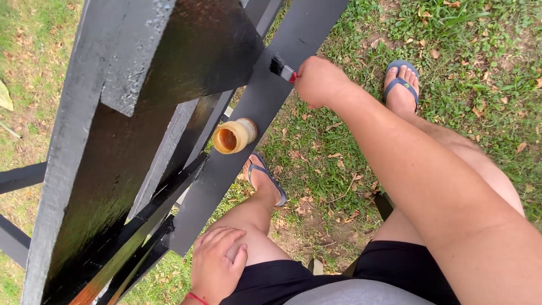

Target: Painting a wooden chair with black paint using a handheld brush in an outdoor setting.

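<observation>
A home yard outdoors: patchy grass (451,85) with fallen leaves, black-painted wooden frame (113,141).

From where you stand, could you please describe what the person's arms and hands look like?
Both arms are bare, with no sleeves and no gloves. The left hand has a thin red band at the wrist. The right hand and forearm carry nothing: no watch or ring shows.

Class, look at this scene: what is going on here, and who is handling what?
A seated person is painting a wooden frame black outdoors on grass. The right hand holds a small paintbrush against a slanted plank. The left hand rests on the left knee. A small open jar sits by the plank.
</observation>
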